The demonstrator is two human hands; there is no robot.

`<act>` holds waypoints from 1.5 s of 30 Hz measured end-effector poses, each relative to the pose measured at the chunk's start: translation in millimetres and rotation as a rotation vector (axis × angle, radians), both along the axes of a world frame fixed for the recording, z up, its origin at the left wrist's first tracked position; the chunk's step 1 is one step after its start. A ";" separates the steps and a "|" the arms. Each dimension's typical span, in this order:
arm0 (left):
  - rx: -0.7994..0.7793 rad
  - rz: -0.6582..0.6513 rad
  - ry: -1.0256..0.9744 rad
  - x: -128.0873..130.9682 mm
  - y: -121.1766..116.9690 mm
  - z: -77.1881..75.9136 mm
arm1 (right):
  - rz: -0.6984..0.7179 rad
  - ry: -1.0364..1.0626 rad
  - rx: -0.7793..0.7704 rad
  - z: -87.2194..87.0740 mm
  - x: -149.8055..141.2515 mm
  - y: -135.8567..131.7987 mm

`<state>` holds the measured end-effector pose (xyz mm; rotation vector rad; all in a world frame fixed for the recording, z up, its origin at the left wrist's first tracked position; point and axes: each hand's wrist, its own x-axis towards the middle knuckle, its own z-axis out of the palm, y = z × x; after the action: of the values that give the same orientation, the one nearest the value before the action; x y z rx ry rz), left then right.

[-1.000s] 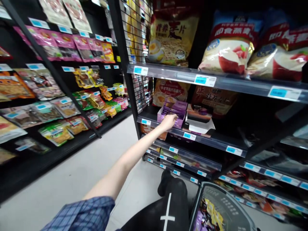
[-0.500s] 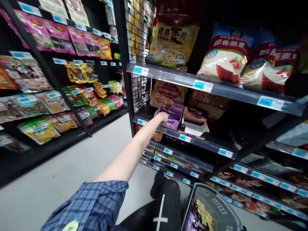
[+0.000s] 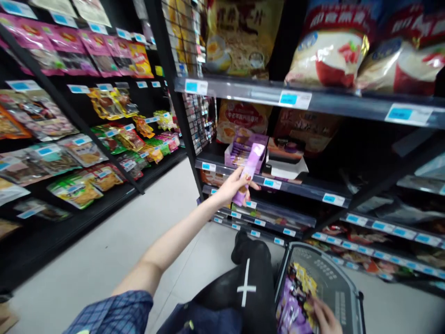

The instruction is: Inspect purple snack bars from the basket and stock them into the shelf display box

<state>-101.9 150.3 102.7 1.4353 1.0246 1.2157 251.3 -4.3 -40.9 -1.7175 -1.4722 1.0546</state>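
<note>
My left hand [image 3: 236, 185] is closed around a slim purple stick sachet [image 3: 251, 162], held in front of the shelf edge with its upper end pointing up and right. Behind it, an open purple display box [image 3: 231, 155] of similar sachets sits on the shelf. Low at the right, my right hand [image 3: 325, 315] reaches into a grey shopping basket [image 3: 333, 262]. Its fingers are bent together over purple, black and yellow packets [image 3: 294, 301]; what they grip is unclear.
An open carton [image 3: 287, 167] with a white flap stands right of the purple box. Cereal bags [image 3: 328, 55] fill the shelf above. My bent leg [image 3: 250, 273] is left of the basket. Across the aisle floor [image 3: 167, 208], another rack holds snack bags [image 3: 76, 190].
My left hand has come out of the purple box, back toward me, with a sachet. My right hand has come into view at the basket. The view has shifted slightly.
</note>
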 end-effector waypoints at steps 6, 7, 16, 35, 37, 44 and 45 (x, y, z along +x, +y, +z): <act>-0.452 -0.286 -0.230 58.4 -121.0 -24.7 | 0.034 0.287 0.174 75.6 -68.7 33.4; -0.504 -0.308 -0.233 64.6 -131.1 -27.3 | 0.081 0.361 0.178 87.6 -79.9 38.8; -0.757 -0.446 -0.390 80.9 -162.9 -58.3 | -0.067 0.612 0.068 87.3 -108.9 42.9; -0.727 -0.174 -0.459 43.4 -156.1 -68.6 | -0.270 0.829 0.156 74.8 -105.0 21.1; -0.744 -0.222 -0.504 40.0 -153.2 -71.8 | -0.261 0.827 0.175 74.9 -103.4 20.2; -0.749 -0.260 -0.554 41.3 -151.5 -78.1 | -0.164 0.838 0.204 78.6 -91.9 27.1; -0.728 -0.254 -0.512 43.9 -152.2 -77.9 | -0.160 0.829 0.223 79.1 -91.5 28.1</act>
<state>-58.0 -1.9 24.8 0.6145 0.7726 0.8259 159.7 23.8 38.3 -1.0129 -0.8585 1.2452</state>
